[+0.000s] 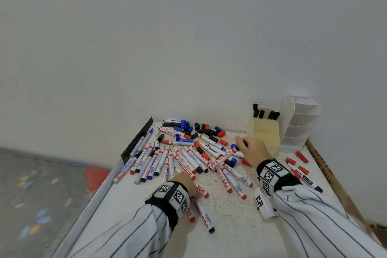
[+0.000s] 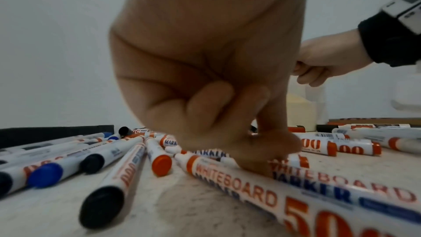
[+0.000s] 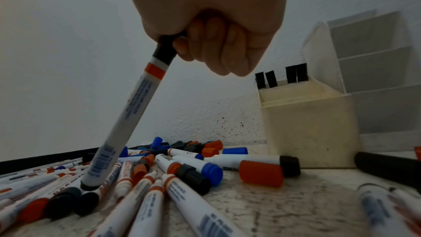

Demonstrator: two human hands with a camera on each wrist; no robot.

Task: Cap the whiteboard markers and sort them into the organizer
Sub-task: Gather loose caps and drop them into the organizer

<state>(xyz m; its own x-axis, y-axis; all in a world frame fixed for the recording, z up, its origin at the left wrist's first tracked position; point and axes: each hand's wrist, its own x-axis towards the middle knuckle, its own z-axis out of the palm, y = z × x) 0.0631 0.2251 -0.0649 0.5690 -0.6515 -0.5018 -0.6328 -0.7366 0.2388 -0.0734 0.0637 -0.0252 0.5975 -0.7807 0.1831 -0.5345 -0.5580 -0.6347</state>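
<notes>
Several whiteboard markers (image 1: 188, 159) lie piled across the white table (image 1: 230, 226), with loose caps (image 1: 209, 130) near the wall. My right hand (image 1: 243, 144) grips a black-capped marker (image 3: 134, 107) by its cap end, and the marker's lower end rests on the pile. My left hand (image 1: 188, 184) is low on the pile. Its thumb and forefinger (image 2: 268, 150) pinch a red whiteboard marker (image 2: 227, 172) that lies flat, with the other fingers curled in. The cream organizer (image 1: 266, 132) stands at the back right with several black-capped markers (image 1: 266, 112) in it.
White tiered compartments (image 1: 299, 123) adjoin the organizer on its right. A few red caps and markers (image 1: 299, 165) lie by the table's right edge, next to a cardboard strip (image 1: 326, 169). A black strip (image 1: 138, 138) runs along the left edge, with floor beyond it.
</notes>
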